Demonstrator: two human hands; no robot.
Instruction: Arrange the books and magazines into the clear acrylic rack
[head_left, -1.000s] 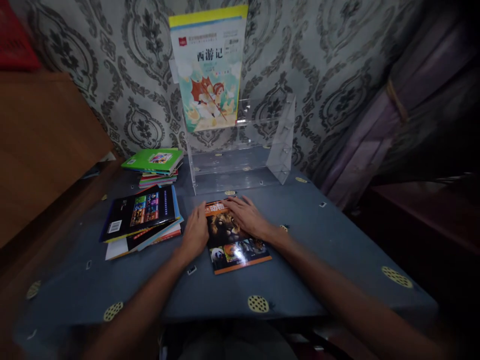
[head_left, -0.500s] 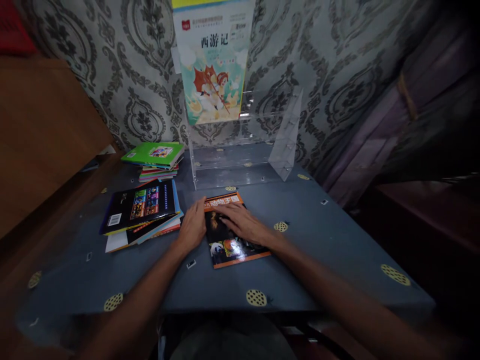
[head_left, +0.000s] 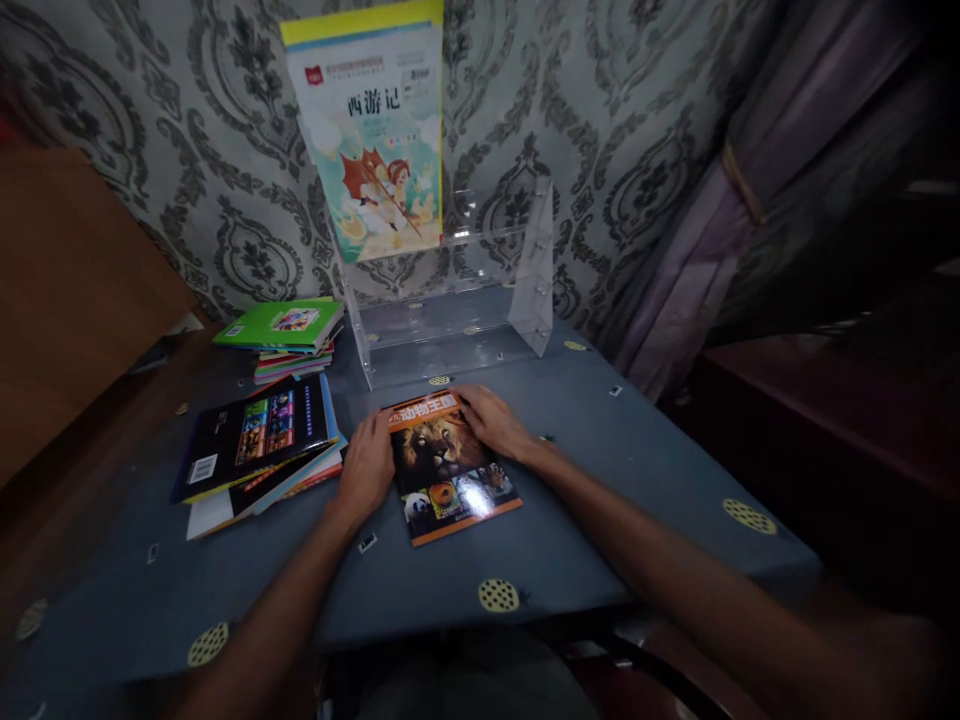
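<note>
Black-and-orange book [head_left: 454, 462] between loosely curved hands [head_left: 367, 468] [head_left: 495, 422], both at its edges, grip unclear

Right of the lion book [head_left: 439, 450], the desk [head_left: 645, 450] leaves passage; the stand [head_left: 534, 275] (see-through) blocks ahead, book piles [head_left: 255, 430] the left.

- The left hand [head_left: 367, 462] lies along the left edge of the book with a lion [head_left: 441, 448]; its fingers are together and slightly bent;
- the right hand [head_left: 496, 425] rests at the upper right corner of this book, which lies flat on the table [head_left: 645, 490];
- behind them stands a clear plastic rack [head_left: 534, 285]; one tall book [head_left: 386, 165] is upright at its left end;
- to the left lies an uneven pile of books [head_left: 262, 430], a black one on top; behind it is another pile with a green book [head_left: 281, 325] uppermost.
</note>
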